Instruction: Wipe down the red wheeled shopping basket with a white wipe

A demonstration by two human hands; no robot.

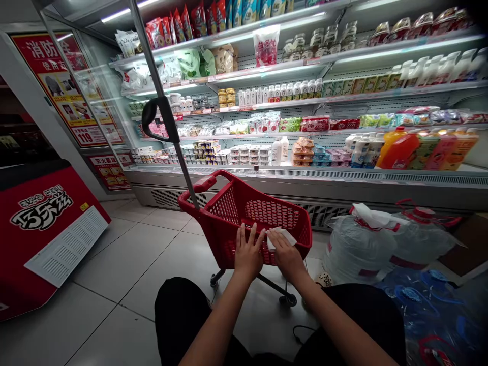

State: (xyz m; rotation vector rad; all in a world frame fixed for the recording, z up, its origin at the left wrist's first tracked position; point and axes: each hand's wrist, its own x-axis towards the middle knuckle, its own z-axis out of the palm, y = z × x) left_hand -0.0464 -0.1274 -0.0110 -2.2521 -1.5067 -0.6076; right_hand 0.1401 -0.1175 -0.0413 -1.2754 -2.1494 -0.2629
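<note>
A red plastic shopping cart with perforated walls stands on its wheels right in front of my knees. Flat against its near side lies my left hand, fingers spread and nothing in it. Beside it, my right hand presses a white tissue to the cart's near rim, the fingertips lying over the paper. Part of the tissue sticks out past the fingers; the rest is under them. The cart's handle is at its left end, and the basket interior looks bare where it shows.
A tall refrigerated shelf unit with dairy goods runs behind the cart. A grey pole with a black grip crosses the view. At left is a red freezer; at right, bagged water jugs and blue bottles. A cable lies below.
</note>
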